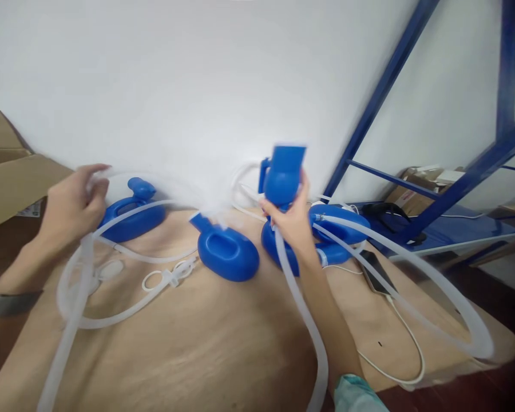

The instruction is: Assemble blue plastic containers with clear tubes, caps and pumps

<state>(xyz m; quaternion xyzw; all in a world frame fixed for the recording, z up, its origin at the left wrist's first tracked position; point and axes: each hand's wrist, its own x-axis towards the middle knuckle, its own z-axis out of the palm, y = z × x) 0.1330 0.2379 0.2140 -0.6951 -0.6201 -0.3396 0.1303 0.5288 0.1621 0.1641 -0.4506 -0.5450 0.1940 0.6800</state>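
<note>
My right hand (294, 220) is closed round the neck of a blue plastic bottle-like vessel (283, 171), held upright above the table with its wide mouth up. A translucent white hose (302, 309) runs down from that hand toward me. My left hand (75, 203) is closed on another stretch of translucent hose (79, 286) that loops over the table's left side. Three more blue vessels lie on the table: one behind my left hand (133, 217), one in the middle (227, 254), one behind my right hand (337, 229).
The tan table (206, 349) meets a white wall. A cardboard box (8, 166) sits at the left. A phone (375, 272) with a white cable lies right of the vessels. A blue metal rack (455, 189) stands at the right. A long hose (433, 292) loops over the table's right edge.
</note>
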